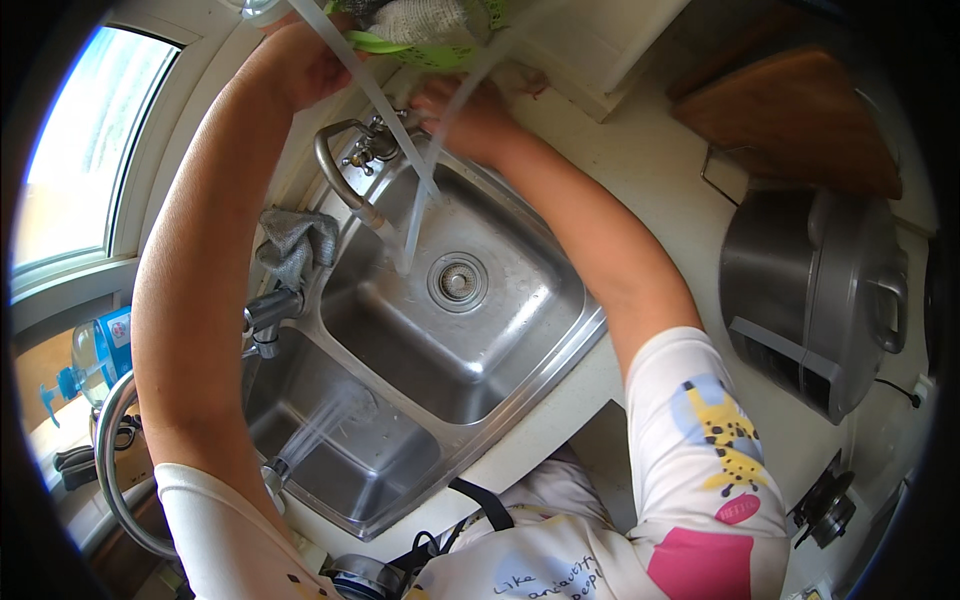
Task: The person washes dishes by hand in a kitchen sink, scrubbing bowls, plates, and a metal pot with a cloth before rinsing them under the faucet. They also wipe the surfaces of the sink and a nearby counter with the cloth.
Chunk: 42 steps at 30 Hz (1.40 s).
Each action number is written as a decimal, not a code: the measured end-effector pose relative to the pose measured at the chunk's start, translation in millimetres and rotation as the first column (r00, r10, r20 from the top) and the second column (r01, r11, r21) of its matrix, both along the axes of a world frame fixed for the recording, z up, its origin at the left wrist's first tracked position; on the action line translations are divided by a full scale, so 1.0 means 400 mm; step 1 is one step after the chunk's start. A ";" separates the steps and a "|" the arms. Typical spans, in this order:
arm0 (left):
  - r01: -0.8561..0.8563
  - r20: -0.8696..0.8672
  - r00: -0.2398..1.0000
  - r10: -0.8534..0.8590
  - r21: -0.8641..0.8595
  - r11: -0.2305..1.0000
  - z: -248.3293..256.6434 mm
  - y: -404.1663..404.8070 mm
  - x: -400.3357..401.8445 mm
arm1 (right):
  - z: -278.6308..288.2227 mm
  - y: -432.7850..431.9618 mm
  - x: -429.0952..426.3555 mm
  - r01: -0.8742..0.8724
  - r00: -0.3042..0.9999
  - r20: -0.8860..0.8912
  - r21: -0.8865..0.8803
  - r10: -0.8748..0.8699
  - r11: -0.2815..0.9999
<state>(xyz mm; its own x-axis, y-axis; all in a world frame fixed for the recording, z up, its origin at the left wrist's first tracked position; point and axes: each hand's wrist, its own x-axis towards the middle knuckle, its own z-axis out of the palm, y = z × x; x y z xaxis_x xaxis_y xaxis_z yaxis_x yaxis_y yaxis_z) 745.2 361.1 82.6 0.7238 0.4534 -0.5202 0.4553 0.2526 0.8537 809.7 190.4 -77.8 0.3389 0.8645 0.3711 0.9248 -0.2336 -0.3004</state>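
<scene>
My left hand is at the near left edge of a green plastic basket, its fingers closed at the rim and partly hidden. Greyish knitted cloth lies in the basket. Low on the counter behind the sink, my right hand reaches in below the basket, fingers bent; whether it holds anything is unclear. A pale, crumpled thing lies just beyond it. Between my forearms stands a curved metal faucet with cross handles, over the large steel basin. Water runs from a chrome spray head into the small basin.
A grey cloth hangs behind the sink beside a chrome mixer tap. To the left are a window and a blue pump bottle. A dark countertop cooker and wooden board stand right. Translucent strips cross the view.
</scene>
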 end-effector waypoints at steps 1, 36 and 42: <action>0.005 -0.003 1.000 -0.005 0.014 1.000 0.002 0.002 -0.001 | 0.008 -0.034 -0.008 -0.020 0.999 -0.035 -0.053 0.018 0.998; 0.377 -0.147 0.925 -0.350 0.249 0.892 -0.263 0.142 -0.056 | 0.087 -0.540 -0.275 -0.105 0.986 -0.139 -0.132 0.087 0.986; -0.313 0.210 0.942 0.263 0.259 0.914 -0.125 -0.079 -0.179 | 0.088 -0.290 -0.203 -0.176 0.972 0.166 0.038 0.167 0.984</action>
